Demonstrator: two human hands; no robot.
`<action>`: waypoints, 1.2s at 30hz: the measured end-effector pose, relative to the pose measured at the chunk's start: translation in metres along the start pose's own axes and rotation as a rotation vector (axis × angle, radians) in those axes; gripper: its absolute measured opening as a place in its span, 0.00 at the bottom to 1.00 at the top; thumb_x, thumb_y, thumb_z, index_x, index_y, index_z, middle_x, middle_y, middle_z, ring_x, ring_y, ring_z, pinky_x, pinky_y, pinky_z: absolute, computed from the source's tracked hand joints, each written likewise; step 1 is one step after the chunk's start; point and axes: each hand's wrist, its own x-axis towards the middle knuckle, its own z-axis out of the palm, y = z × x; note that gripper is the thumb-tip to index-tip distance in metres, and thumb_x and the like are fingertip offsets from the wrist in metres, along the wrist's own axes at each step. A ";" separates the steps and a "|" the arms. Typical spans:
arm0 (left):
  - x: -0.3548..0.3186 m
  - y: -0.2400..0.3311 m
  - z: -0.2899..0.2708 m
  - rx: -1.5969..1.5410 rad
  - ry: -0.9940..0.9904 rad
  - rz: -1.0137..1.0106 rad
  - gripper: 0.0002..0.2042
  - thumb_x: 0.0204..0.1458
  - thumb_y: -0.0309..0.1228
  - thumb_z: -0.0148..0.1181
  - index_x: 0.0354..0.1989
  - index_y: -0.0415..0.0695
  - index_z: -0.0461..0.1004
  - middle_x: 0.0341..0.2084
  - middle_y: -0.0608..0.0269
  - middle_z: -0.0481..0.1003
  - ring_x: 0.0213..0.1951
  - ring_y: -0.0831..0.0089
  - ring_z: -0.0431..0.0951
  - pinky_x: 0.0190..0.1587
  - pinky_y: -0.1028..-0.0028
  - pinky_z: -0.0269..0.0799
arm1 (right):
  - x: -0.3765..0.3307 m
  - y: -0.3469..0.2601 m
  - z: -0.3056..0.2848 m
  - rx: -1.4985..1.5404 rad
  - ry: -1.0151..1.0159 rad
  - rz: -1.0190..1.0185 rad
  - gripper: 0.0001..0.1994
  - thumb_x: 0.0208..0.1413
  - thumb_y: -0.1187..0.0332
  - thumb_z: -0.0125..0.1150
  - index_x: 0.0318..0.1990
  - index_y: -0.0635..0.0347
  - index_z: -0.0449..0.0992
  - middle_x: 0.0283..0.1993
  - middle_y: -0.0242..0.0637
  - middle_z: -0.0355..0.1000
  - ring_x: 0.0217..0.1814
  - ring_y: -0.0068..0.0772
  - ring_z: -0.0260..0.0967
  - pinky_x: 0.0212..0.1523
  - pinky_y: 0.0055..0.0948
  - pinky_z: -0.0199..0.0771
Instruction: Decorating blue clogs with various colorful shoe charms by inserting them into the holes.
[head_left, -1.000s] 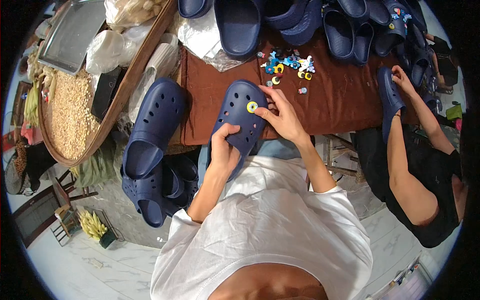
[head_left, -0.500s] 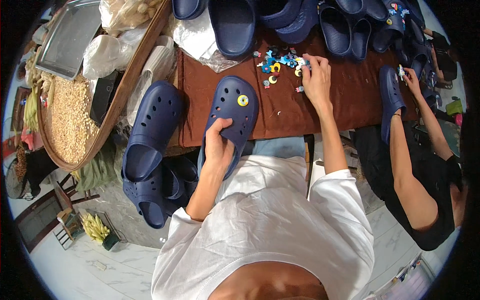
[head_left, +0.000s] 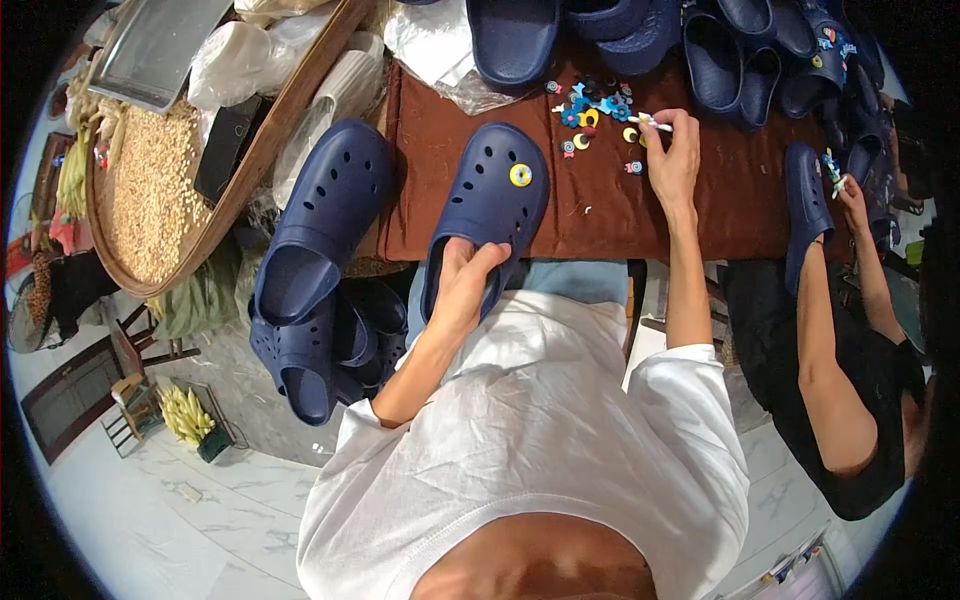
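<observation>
A navy blue clog (head_left: 487, 205) with holes in its upper lies across the cloth's near edge, toe pointing away. My left hand (head_left: 466, 282) grips it at the foot opening, thumb over the upper. One round yellow-and-blue shoe charm (head_left: 521, 175) sits on the right side of its toe. Just beyond and to the right, my right hand (head_left: 675, 160) pinches a small whitish shoe charm (head_left: 655, 122) between thumb and fingers, above the cloth. Beside it lies a loose pile of colourful shoe charms (head_left: 592, 112), with flowers, moons and candy shapes among them.
More navy clogs stand at the left (head_left: 325, 210) and along the back (head_left: 513, 40) of the brown cloth (head_left: 420, 150). A wooden-rimmed tray (head_left: 225, 200) of grain is far left. At the right, a co-worker's hand (head_left: 852, 205) holds charms beside another clog (head_left: 808, 205).
My right hand has lifted away from the charm pile with a whitish charm in its fingers. My left hand's thumb has shifted on the clog. The whole view has shifted slightly.
</observation>
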 end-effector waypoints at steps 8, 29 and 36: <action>0.001 -0.004 -0.001 0.074 0.043 0.107 0.18 0.51 0.22 0.57 0.51 0.29 0.70 0.38 0.67 0.75 0.38 0.81 0.73 0.46 0.80 0.66 | -0.041 -0.074 -0.028 0.777 -0.384 0.320 0.06 0.59 0.75 0.61 0.42 0.61 0.72 0.41 0.27 0.71 0.42 0.15 0.67 0.43 0.18 0.69; 0.004 -0.010 0.014 0.173 -0.021 0.267 0.18 0.49 0.17 0.60 0.50 0.31 0.71 0.43 0.58 0.76 0.42 0.76 0.78 0.46 0.78 0.73 | -0.075 -0.103 -0.003 0.983 -0.715 0.357 0.08 0.53 0.80 0.66 0.41 0.69 0.80 0.43 0.36 0.71 0.44 0.23 0.74 0.44 0.20 0.78; 0.006 -0.014 0.019 0.268 0.019 0.300 0.18 0.49 0.21 0.67 0.49 0.31 0.72 0.42 0.56 0.77 0.42 0.75 0.78 0.47 0.74 0.75 | -0.076 -0.101 0.003 1.068 -0.698 0.454 0.07 0.52 0.79 0.67 0.38 0.67 0.77 0.36 0.33 0.76 0.33 0.17 0.74 0.32 0.16 0.76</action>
